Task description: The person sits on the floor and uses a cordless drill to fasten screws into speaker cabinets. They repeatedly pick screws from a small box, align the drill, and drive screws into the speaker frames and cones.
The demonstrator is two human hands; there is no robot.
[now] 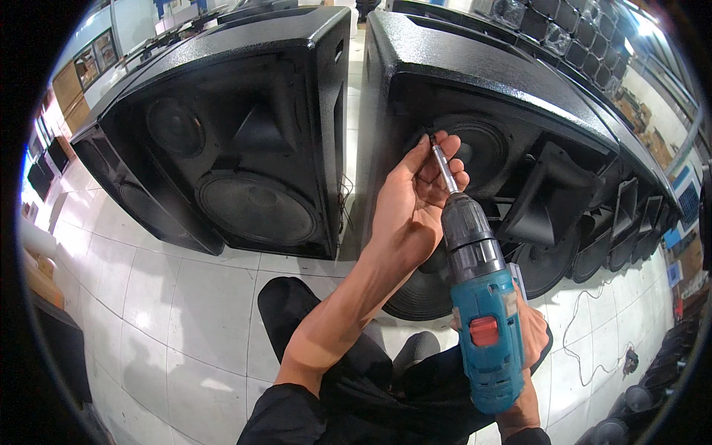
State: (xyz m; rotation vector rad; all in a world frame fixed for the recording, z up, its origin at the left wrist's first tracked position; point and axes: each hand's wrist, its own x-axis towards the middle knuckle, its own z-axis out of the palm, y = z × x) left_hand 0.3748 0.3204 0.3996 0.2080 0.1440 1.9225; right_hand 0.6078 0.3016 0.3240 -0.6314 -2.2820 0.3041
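Note:
My right hand (531, 326) is wrapped round the grip of a teal and black cordless drill (486, 330) with a red switch on top. A long silver bit (445, 167) sticks out of its chuck, pointing up and away toward the black speaker cabinet (475, 52) in front of me. My left hand (423, 182) is closed round the tip of the bit. Its thumb and fingers pinch something small and dark there, too hidden to name. Behind these fingertips lies a round speaker cone (475, 152) in the cabinet's open front.
To the left stands another black speaker cabinet (245, 148) with cones and a horn, a narrow gap between the two. On the right, a loose-looking black horn (549, 194) sits across the cabinet's front, with more cabinets beyond. A thin cable (575, 348) lies on the white tiled floor (193, 304).

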